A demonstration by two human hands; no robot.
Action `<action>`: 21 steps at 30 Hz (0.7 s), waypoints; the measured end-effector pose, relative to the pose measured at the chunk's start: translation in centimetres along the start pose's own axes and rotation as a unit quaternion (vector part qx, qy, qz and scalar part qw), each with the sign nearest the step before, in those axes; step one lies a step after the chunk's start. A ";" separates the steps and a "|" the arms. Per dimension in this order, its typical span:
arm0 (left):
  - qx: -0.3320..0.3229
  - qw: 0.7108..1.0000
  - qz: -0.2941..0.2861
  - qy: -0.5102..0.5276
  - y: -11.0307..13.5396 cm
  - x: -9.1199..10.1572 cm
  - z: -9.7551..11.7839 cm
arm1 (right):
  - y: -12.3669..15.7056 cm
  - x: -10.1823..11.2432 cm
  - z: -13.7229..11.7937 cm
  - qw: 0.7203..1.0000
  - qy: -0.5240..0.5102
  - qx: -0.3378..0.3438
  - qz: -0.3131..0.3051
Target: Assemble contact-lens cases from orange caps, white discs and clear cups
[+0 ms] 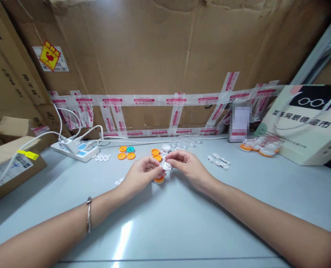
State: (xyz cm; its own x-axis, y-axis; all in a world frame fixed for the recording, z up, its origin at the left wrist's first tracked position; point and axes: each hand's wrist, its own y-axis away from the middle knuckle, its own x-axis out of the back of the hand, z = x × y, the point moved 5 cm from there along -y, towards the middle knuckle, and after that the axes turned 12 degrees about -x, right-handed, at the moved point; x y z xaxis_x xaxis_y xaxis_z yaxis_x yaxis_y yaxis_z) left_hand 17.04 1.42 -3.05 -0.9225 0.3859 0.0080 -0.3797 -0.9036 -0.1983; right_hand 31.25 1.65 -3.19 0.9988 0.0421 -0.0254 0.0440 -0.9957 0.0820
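Observation:
Both hands meet over the middle of a pale grey table. My left hand and my right hand pinch a small clear round perforated plastic piece between their fingertips. An orange disc lies on the table just under my left hand. More orange, white and teal discs lie a little farther back, with another orange pair right behind the hands. A metal bangle sits on my left wrist.
A white power strip with cables lies at the back left. Clear plastic cups and small clear parts lie behind and right of the hands. A printed box stands right, cardboard boxes left, taped cardboard behind.

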 end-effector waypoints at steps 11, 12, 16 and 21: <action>0.009 1.000 0.018 -0.014 -0.1 0.1 0.1 | 0.0 -0.8 -0.6 0.984 0.144 0.107 0.006; 0.008 1.000 0.016 -0.013 -0.1 0.1 0.1 | 0.1 -0.8 -0.7 0.979 0.162 0.124 0.007; -0.002 1.000 0.012 -0.016 -0.2 0.0 0.1 | 0.9 -1.1 -1.4 0.960 0.218 0.178 0.017; -0.026 0.999 0.019 -0.035 -0.2 0.3 0.5 | 1.6 -1.1 -1.9 0.955 0.221 0.200 0.011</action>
State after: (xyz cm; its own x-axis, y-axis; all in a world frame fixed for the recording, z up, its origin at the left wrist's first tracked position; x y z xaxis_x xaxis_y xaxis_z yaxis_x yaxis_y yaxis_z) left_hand 16.76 1.64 -2.47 -0.9396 0.3358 0.0668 -0.3415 -0.9060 -0.2500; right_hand 30.25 0.20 -1.14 0.9152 -0.0358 0.4013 0.0996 -0.9450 -0.3115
